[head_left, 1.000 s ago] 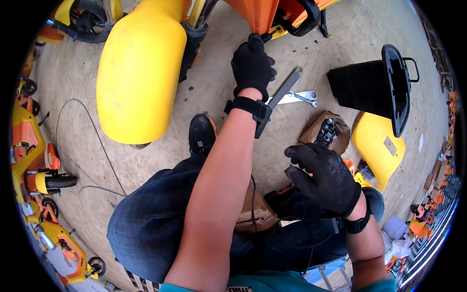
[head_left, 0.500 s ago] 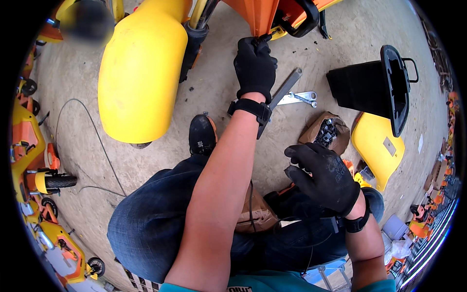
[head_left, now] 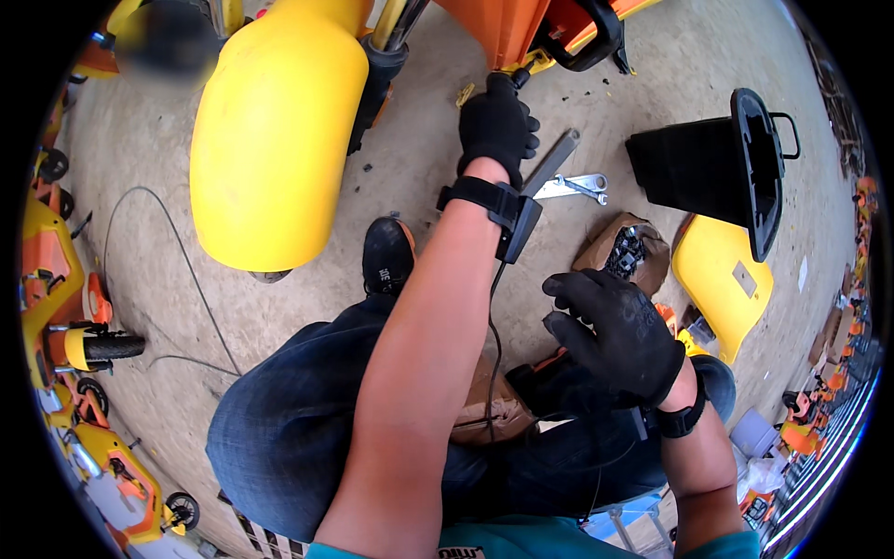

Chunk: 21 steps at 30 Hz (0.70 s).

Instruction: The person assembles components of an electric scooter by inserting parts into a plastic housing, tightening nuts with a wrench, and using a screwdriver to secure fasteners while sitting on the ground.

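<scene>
My left hand (head_left: 498, 129), in a black glove, is reaching forward to the lower tip of an orange panel (head_left: 498, 33). Its fingers are curled closed, and one digit points up at a small black fitting (head_left: 522, 77) under that tip. Whatever lies inside the curled fingers is hidden. Over my right knee hovers my right hand (head_left: 622, 337), gloved too, with thumb and fingers apart and nothing seen between them. A paper bag of small dark metal parts (head_left: 626, 250) stands just beyond it.
A grey bar (head_left: 556, 160) and wrenches (head_left: 579, 185) lie on the concrete. To the right are a tipped black bin (head_left: 684, 163) and a yellow panel (head_left: 722, 279). A large yellow fender (head_left: 275, 140) stands left; a thin cable (head_left: 177, 252) curves below it.
My left hand has shifted slightly right and down and has rolled over, so its curled fingers now face right. A small yellow piece shows beside it. My right hand has hardly moved.
</scene>
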Each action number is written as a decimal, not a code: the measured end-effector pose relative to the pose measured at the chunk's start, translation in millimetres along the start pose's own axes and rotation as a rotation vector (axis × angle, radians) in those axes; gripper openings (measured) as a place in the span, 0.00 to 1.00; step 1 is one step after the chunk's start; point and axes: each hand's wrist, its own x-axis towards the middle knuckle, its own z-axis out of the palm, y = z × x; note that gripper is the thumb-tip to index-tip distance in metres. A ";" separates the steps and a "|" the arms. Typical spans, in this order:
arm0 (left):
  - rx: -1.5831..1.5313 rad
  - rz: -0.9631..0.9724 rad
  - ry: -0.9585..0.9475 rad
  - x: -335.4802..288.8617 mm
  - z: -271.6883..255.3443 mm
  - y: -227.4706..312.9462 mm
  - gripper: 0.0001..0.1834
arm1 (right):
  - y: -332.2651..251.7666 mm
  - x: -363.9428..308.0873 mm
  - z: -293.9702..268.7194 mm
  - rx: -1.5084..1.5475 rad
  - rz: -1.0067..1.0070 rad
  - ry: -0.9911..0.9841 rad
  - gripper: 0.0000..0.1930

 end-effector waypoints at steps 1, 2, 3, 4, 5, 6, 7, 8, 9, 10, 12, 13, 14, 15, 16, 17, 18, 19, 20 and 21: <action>-0.051 -0.042 -0.012 -0.5 2.5 -3.7 0.23 | 0.7 0.9 0.2 0.007 0.006 0.002 0.16; 0.012 -0.044 -0.017 -0.1 3.5 -6.8 0.20 | 1.2 1.4 0.4 0.014 0.022 0.001 0.15; 0.021 0.045 -0.011 0.0 5.6 -10.6 0.18 | 2.0 1.7 0.2 0.016 0.020 0.009 0.15; 0.055 0.121 0.019 0.4 8.2 -14.0 0.17 | 3.0 1.8 -0.4 0.015 0.025 0.014 0.15; 0.115 0.163 0.028 1.3 9.6 -16.4 0.15 | 3.7 1.7 -1.0 0.015 0.053 0.008 0.15; 0.043 0.145 -0.022 1.4 8.5 -18.9 0.11 | 4.3 1.5 -1.5 0.021 0.034 0.021 0.15; -0.042 0.092 -0.047 2.4 7.1 -19.8 0.10 | 4.6 1.1 -1.9 0.026 0.031 0.021 0.15; -0.131 0.052 -0.097 3.0 4.0 -20.4 0.10 | 4.7 0.8 -2.1 0.021 0.059 0.005 0.15; -0.221 0.026 -0.132 3.2 1.4 -21.0 0.10 | 4.6 0.2 -2.0 0.024 0.014 0.019 0.15; -0.291 -0.001 -0.136 2.9 -0.7 -22.1 0.09 | 3.9 -1.0 -1.7 0.020 0.002 0.017 0.15; -0.313 0.007 -0.186 0.8 -2.2 -24.8 0.08 | 3.1 -2.7 -1.4 0.015 -0.016 0.011 0.16; -0.311 0.000 -0.195 -0.6 -1.8 -26.3 0.07 | 2.7 -3.6 -1.3 0.014 -0.020 0.009 0.16; -0.303 -0.001 -0.177 -1.8 -0.5 -27.6 0.08 | 2.8 -4.1 -1.7 0.020 -0.020 0.009 0.16; -0.201 0.083 -0.097 -3.2 1.2 -29.0 0.09 | 2.9 -4.5 -1.8 0.005 -0.034 0.028 0.16; -0.087 0.145 -0.023 -3.9 2.6 -29.6 0.09 | 3.2 -4.5 -2.0 -0.003 -0.046 0.047 0.16; 0.026 0.208 0.051 -4.8 4.1 -30.4 0.10 | 3.5 -4.5 -2.1 -0.019 -0.038 0.050 0.16; 0.230 0.382 0.166 -5.2 5.0 -30.7 0.08 | 3.7 -4.6 -2.0 -0.005 -0.053 0.063 0.16; 0.272 0.483 0.211 -6.0 5.4 -31.2 0.08 | 3.9 -4.6 -1.9 0.002 -0.050 0.059 0.16; 0.362 0.560 0.257 -6.5 5.5 -31.6 0.08 | 3.7 -4.6 -1.4 0.006 -0.027 0.038 0.16; 0.449 0.660 0.322 -6.8 5.0 -32.0 0.08 | 3.2 -4.7 -1.0 0.000 -0.047 0.052 0.16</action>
